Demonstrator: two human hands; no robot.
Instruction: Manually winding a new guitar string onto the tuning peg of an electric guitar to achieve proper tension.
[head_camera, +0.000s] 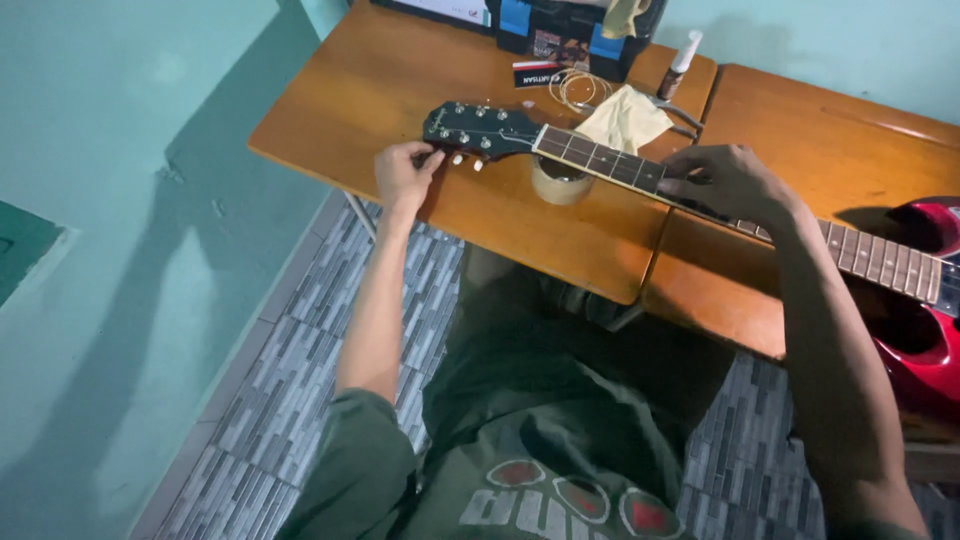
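A red electric guitar (925, 300) lies across two wooden tables, its neck (600, 158) resting on a roll of tape (558, 183). The black headstock (478, 130) points left. My left hand (403, 172) pinches a tuning peg on the headstock's near edge. My right hand (725, 182) lies over the neck farther right, fingers pressing the strings on the fretboard.
A yellow cloth (625, 118), a coil of strings (580, 88), a small spray bottle (680, 62) and a black-and-blue case (565, 30) sit at the back of the left table (340, 100). The right table (840, 150) abuts it. Teal wall on the left, tiled floor below.
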